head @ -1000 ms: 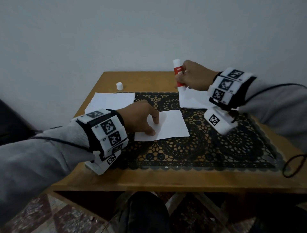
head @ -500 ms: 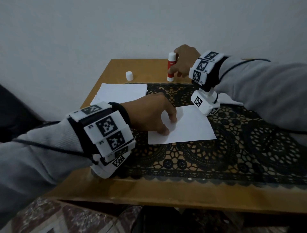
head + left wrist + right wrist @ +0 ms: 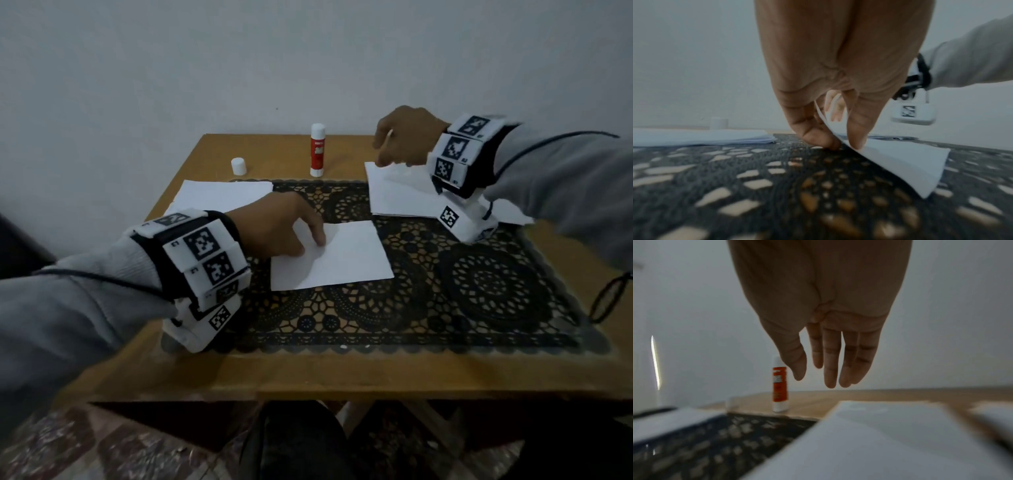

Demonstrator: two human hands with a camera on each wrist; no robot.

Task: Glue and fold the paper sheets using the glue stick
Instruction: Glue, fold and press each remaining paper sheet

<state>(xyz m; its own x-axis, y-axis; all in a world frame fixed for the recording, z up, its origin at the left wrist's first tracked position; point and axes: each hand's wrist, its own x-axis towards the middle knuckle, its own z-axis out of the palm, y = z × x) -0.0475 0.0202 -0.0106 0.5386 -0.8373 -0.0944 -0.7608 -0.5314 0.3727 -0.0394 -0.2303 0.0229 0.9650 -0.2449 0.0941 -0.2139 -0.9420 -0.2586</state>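
Note:
A white paper sheet (image 3: 346, 257) lies in the middle of the black lace mat (image 3: 445, 308). My left hand (image 3: 313, 245) is at its left edge. In the left wrist view that hand (image 3: 844, 144) pinches the raised edge of the sheet (image 3: 900, 160) between thumb and forefinger. The red and white glue stick (image 3: 317, 150) stands upright and uncapped at the back of the table, with no hand on it. My right hand (image 3: 383, 161) hovers over the right paper stack (image 3: 400, 198), fingers hanging straight and holding nothing. The right wrist view shows this hand (image 3: 818, 381) with the glue stick (image 3: 779, 386) beyond it.
The white glue cap (image 3: 238, 166) stands at the back left. A second paper stack (image 3: 222, 197) lies at the mat's left back corner. The wooden table (image 3: 212, 377) ends close to the wall behind. A black cable loop (image 3: 609, 298) hangs at the right edge.
My right hand has set the glue stick upright at the back of the table, let go of it and moved right over the right stack. The left hand stays on the sheet.

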